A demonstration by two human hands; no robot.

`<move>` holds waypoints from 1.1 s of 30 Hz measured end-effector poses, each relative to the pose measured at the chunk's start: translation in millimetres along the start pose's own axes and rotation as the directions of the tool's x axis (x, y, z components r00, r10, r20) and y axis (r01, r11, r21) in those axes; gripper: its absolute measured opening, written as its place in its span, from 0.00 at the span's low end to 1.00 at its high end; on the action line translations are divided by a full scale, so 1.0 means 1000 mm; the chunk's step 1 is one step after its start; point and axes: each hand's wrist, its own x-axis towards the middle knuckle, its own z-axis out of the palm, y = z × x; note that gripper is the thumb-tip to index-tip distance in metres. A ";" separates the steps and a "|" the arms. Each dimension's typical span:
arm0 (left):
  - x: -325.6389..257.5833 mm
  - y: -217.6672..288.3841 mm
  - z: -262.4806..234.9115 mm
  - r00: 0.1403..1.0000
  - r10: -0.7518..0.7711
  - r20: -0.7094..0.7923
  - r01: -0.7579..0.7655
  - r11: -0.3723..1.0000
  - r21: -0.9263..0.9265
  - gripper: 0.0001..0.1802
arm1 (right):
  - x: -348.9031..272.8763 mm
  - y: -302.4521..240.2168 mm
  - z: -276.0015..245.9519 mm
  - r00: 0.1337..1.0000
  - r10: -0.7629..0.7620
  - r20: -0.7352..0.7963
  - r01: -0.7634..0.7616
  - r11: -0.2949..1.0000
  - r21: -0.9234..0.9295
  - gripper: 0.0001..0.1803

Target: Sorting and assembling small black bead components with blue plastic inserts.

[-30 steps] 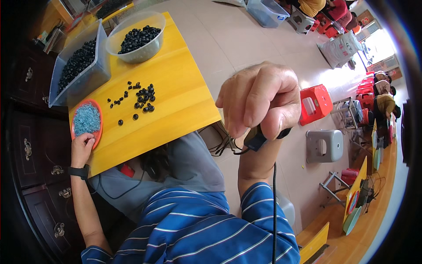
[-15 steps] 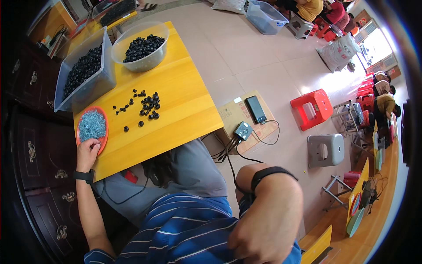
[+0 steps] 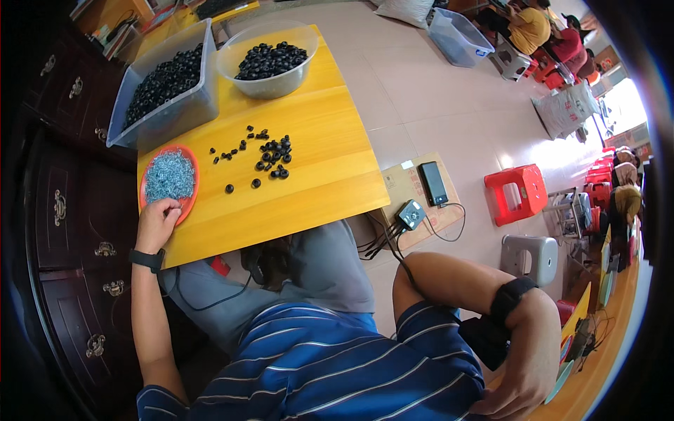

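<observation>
A round orange-red plate lies at the left edge of the yellow table, heaped with small bluish metal pieces that look like screws or pins. My left hand is at the plate's near rim, fingertips pinched together beside the heap; whatever is between them is hidden. Off the table, low at the right, is my right hand, raised beside my body with the wrist bent. Its fingers point down and left, and the lower picture edge hides their tips. Small black parts, ring-like and knob-like, are scattered mid-table.
A rectangular tub and a round bowl, both translucent, hold black parts at the far side of the yellow table. Right of it, a cardboard box bears cabled devices. Stools stand beyond; dark drawers border the left.
My right hand has swung outward to the right, away from my chest. The view has shifted, moving the table rightward in it. My left hand remains at the plate rim.
</observation>
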 end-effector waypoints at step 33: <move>0.009 0.016 -0.012 0.992 -0.110 0.067 0.111 0.994 -0.012 0.03 | -0.517 0.037 0.134 -0.816 -0.377 -0.437 -0.074 -0.682 0.728 0.36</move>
